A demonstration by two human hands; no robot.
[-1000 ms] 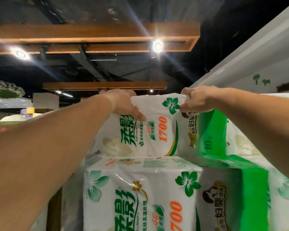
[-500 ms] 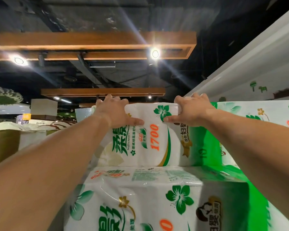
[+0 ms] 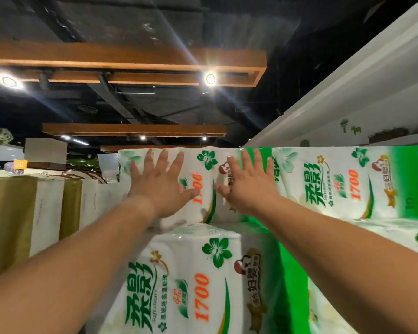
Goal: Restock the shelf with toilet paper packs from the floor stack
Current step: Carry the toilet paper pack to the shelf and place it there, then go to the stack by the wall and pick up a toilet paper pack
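A white and green toilet paper pack (image 3: 204, 165) with a green flower and orange "1700" sits on the top layer of the stack. My left hand (image 3: 158, 184) lies flat on its front face, fingers spread. My right hand (image 3: 247, 183) presses flat on the same face beside it, fingers straight. Directly below sits another pack of the same kind (image 3: 193, 280). A matching pack (image 3: 348, 182) stands to the right on the top layer, touching the first one.
Olive and white packs (image 3: 34, 213) fill the shelf to the left. A white slanted panel (image 3: 348, 88) rises at the upper right. Wooden ceiling beams with spotlights (image 3: 210, 78) hang overhead. Both my forearms reach up across the lower pack.
Both hands have let go of the pack's top edge and now lie flat on its front. The pack has slid back level with the neighbouring pack on the top layer.
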